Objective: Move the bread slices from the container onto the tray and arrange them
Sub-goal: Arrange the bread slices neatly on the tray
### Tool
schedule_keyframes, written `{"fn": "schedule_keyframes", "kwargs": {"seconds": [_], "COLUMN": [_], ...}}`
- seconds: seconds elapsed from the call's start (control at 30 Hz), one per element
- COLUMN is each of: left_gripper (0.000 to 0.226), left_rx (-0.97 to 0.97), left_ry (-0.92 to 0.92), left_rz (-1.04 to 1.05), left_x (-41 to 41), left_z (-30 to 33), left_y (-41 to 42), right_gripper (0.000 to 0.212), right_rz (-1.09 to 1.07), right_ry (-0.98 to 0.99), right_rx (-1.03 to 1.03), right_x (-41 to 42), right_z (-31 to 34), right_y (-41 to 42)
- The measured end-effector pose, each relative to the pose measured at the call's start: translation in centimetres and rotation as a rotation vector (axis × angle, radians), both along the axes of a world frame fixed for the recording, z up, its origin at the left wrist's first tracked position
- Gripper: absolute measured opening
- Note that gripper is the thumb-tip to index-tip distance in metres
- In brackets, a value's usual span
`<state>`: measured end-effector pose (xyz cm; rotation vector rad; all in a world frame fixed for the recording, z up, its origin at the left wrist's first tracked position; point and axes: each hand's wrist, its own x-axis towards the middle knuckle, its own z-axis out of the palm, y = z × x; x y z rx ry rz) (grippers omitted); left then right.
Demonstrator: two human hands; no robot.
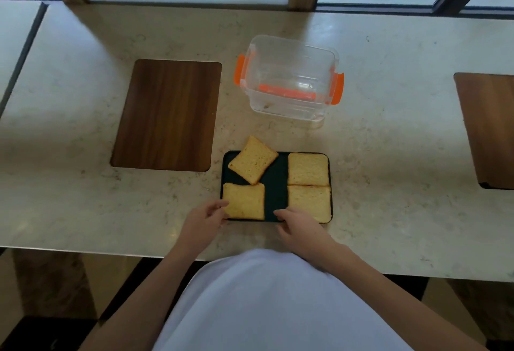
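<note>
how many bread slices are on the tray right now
4: far left slice, tilted and overhanging the tray edge; near left; far right; near right. None seem hidden.

I am reaching both bare forearms forward from the bottom of the view, angling them inward toward each other. My left hand [204,218] is lying palm down with fingers loosely curled and nothing gripped. My right hand [299,225] is spreading its fingers [281,213] forward, palm down, gripping nothing.

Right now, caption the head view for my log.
Four bread slices on the dark tray, one askew; both hands at its near edge; container empty.
</note>
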<state>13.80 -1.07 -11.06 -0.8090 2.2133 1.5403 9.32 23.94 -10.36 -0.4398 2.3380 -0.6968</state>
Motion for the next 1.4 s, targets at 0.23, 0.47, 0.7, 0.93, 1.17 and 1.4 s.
{"fn": "schedule_keyframes", "kwargs": {"seconds": [0.23, 0.47, 0.7, 0.93, 1.17, 1.4], "left_gripper": [0.031, 0.046, 0.065, 0.061, 0.051, 0.018], "left_rx": [-0.037, -0.429, -0.525, -0.548, -0.595, 0.188], "left_ry": [-0.003, 0.346, 0.150, 0.159, 0.204, -0.139], "left_rz": [0.003, -0.494, -0.740, -0.768, -0.601, 0.101], "left_x": [-1.2, -2.4, -3.9, -3.7, -5.6, -9.5], "left_z": [0.2, 0.4, -1.1, -1.4, -0.8, 1.6], "left_y": [-1.4, -1.7, -1.8, -1.4, -0.4, 1.7], "right_gripper": [0.019, 0.018, 0.033, 0.036, 0.040, 0.058], "right_rz": [-0.081, -0.242, -0.287, -0.289, -0.312, -0.390], "right_ry": [-0.077, -0.119, -0.113, -0.089, -0.025, 0.089], "right_rx": [0.028, 0.008, 0.015, 0.023, 0.051, 0.034], "right_x": [-1.1, -2.2, -2.3, -2.1, -4.9, -11.2], "right_z": [0.1, -0.1, -0.9, -1.4, -1.2, -0.2], "right_y": [-3.6, -5.3, -6.2, -6.2, -5.8, -6.2]}}
